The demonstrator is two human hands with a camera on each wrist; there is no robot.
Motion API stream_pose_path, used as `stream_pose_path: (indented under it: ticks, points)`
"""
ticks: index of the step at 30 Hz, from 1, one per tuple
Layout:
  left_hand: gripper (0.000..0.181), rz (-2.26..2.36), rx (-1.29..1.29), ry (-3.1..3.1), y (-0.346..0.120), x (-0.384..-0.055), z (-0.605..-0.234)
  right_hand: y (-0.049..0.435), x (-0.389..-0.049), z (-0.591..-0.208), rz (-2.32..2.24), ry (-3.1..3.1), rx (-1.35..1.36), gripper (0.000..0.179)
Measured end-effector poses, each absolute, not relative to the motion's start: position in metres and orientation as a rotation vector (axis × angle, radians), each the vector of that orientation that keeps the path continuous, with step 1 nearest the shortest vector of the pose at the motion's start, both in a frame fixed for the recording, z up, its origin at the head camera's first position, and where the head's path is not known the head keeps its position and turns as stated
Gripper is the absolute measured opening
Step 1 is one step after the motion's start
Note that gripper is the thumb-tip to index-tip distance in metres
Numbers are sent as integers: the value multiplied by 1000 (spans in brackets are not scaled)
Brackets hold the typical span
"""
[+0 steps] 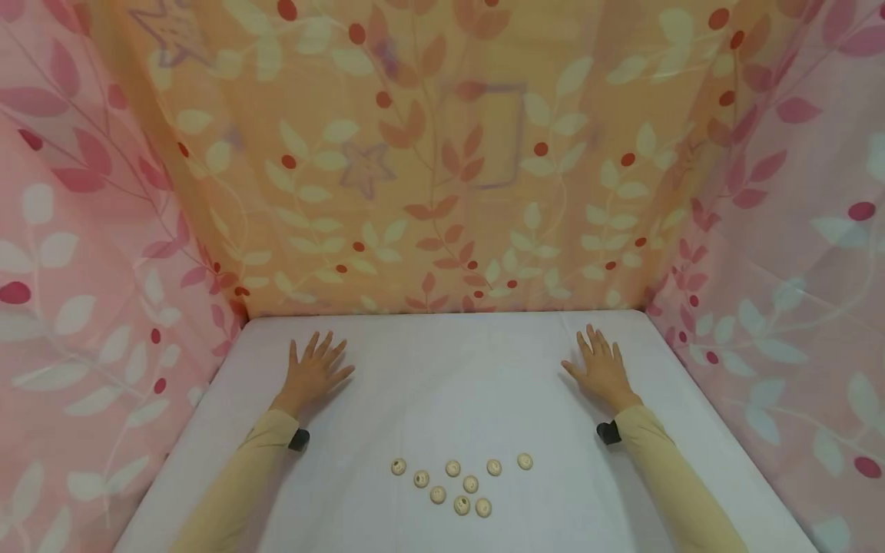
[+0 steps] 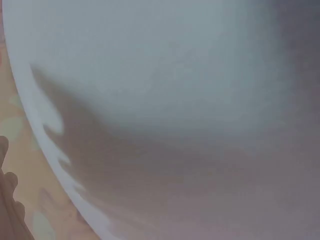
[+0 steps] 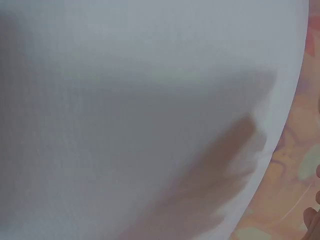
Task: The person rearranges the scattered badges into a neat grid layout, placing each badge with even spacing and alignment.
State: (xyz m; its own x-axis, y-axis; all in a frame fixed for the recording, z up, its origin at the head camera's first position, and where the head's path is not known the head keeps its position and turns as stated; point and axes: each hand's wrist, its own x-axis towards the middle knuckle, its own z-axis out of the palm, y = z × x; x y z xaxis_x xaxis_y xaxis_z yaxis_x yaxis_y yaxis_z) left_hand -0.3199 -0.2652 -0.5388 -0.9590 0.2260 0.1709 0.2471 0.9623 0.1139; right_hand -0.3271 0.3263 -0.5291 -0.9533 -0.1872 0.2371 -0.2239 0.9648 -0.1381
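A big orange cloth wall with leaves and red dots (image 1: 429, 223) hangs at the back, with a pink leafy cloth wall (image 1: 76, 315) at the left side. In front is a wide white table (image 1: 442, 384). Two pale yellow cloth sleeves (image 1: 238, 476) reach in over it. The left hand (image 1: 313, 378) is let loose, its fingers straight and spread apart. The right hand (image 1: 604, 376) is the same (I cannot tell if either one touches the table). A small black box (image 1: 299, 440) sits by the left wrist. Smallest are nine pale tan, round, flat pieces (image 1: 471, 484) (a few have a dark spot). They lie in a loose bunch on the table between the two forearms, closer to the person than both hands and well apart from the fingers. The table's far edge is near the fingertips. Its side edges run outside the hands, and a wide stretch of white gives them room in between.
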Motion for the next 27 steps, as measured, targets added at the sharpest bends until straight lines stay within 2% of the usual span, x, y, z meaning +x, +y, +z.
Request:
stream_pose_path:
  ticks: [8, 15, 27]
  points:
    - [68, -273, -414, -2911, -258, -308, -539, 317, -316, -533, 329, -2795, 408, 79]
    - [64, -341, -428, -2921, -252, -291, -544, 313, -308, -538, 343, -2709, 492, 57]
    - [51, -418, -487, -2838, -240, -271, -541, 297, -279, -535, 498, -2674, 538, 38]
